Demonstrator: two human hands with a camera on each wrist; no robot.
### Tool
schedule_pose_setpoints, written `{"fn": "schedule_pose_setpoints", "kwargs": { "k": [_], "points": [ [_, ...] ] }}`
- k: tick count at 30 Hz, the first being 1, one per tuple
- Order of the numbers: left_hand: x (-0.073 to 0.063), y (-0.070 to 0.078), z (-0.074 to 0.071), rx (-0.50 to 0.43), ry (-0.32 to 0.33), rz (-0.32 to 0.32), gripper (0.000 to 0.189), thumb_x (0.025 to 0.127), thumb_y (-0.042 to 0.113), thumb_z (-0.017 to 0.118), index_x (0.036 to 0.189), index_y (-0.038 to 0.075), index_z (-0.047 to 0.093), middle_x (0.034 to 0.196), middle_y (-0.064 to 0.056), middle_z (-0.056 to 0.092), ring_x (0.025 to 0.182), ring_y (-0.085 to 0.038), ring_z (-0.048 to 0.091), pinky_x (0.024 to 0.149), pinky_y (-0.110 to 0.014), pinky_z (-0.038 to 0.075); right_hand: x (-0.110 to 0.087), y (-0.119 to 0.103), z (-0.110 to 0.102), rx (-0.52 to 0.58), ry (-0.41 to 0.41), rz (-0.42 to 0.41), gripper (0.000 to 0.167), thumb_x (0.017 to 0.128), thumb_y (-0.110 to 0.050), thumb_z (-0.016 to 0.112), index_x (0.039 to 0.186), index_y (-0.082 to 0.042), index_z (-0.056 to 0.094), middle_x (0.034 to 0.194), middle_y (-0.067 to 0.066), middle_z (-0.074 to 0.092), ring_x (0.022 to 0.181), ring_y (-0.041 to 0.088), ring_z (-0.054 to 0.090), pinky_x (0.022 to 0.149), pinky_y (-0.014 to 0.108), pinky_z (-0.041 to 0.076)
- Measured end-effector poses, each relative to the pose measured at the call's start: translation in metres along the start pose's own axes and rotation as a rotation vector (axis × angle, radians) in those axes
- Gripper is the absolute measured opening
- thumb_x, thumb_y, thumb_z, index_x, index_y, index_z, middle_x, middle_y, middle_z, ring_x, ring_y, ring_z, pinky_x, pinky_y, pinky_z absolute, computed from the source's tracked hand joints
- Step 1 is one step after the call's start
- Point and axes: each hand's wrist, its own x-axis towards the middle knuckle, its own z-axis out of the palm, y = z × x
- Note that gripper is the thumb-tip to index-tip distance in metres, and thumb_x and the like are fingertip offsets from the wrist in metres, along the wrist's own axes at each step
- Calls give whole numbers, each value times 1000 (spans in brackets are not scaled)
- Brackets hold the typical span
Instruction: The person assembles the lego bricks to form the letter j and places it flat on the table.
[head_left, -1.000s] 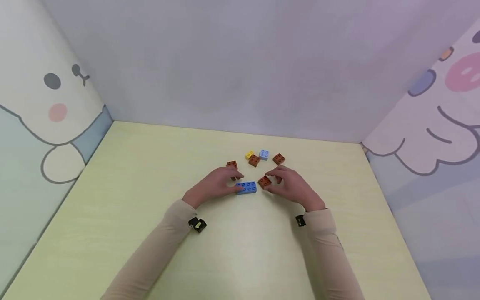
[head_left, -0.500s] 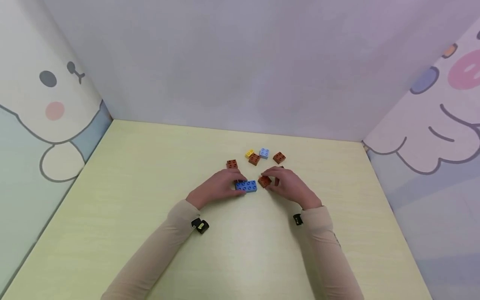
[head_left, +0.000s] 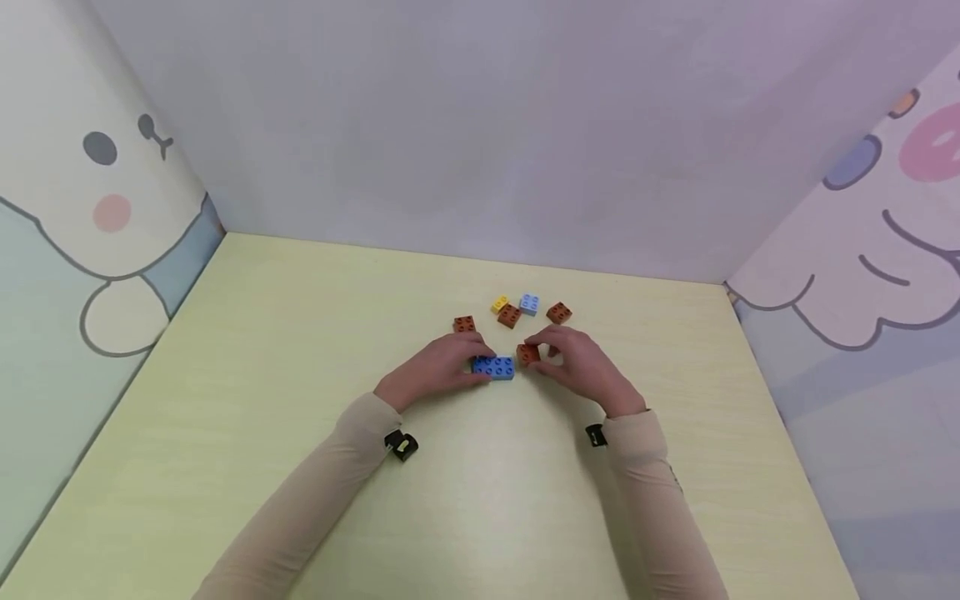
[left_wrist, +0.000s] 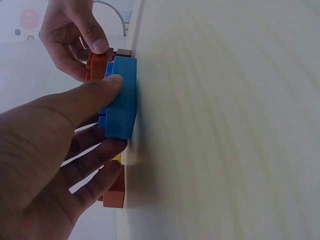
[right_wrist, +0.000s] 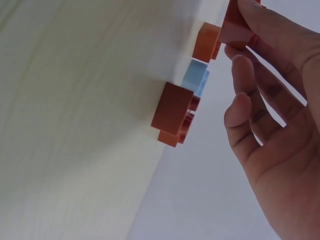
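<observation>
A pale wall (head_left: 465, 125) rises behind the wide, light wooden desk (head_left: 300, 308), with cartoon animals on the walls at either side. Two beige sleeves (head_left: 300, 492) reach in over the desk from the person's side. The left hand (head_left: 435, 367) is partly curled, its thumb and fingers pinching the left part of a long blue brick (head_left: 501, 369) near the middle of the desk. Just beside that brick's right end, the right hand (head_left: 581, 367) pinches a brown brick (head_left: 527, 354), its other fingers loosely bent. Beyond the hands I can see a brown block (head_left: 463, 323) past the left fingers, another brown block (head_left: 509, 316) farther right, a third at the right, a light blue brick (head_left: 529, 304) between those last two, and a small yellow brick (head_left: 499, 303).
</observation>
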Motion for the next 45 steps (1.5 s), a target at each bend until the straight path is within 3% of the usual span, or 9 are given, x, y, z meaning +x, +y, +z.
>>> {"fn": "schedule_pose_setpoints", "kwargs": {
  "k": [4,11,22,28,35,45],
  "points": [
    [1,-1,-1,14,-4,-3,39,96,32,72,130,12,70,121,-2,69,107,-14,64,98,-34,54,0,-4,-3,34,16,-21,35,91,-21,78,125,-16,71,123,2,71,96,19,69,87,40,60],
    [5,-3,1,28,-8,-2,39,97,33,71,130,12,69,122,-3,69,110,-16,64,100,-35,53,3,-9,1,58,-5,-43,34,91,-21,78,125,-16,72,112,1,68,94,17,63,83,34,58],
    [11,-5,2,43,-10,-3,40,98,34,69,131,12,68,124,-3,69,112,-16,64,100,-34,53,2,-16,1,71,-5,-90,32,92,-18,77,124,-13,72,114,4,68,92,17,63,80,35,58],
    [13,-3,-1,50,-3,-18,40,97,32,72,130,11,69,124,-4,69,113,-17,64,102,-36,53,6,-15,6,71,-8,-82,33,93,-20,76,125,-12,72,115,5,68,92,18,64,82,39,59],
    [17,-5,-1,80,-7,-16,40,97,33,71,130,12,69,124,-4,69,113,-18,63,103,-36,52,8,-16,9,23,4,-52,31,94,-22,74,124,-12,72,114,5,67,90,16,63,79,33,57],
    [15,-6,-1,46,-6,-14,39,98,30,70,131,9,68,125,-6,68,114,-20,62,103,-37,52,9,-24,8,-47,-5,-16,33,95,-25,74,125,-13,72,116,6,67,91,19,65,81,35,58]
  ]
}}
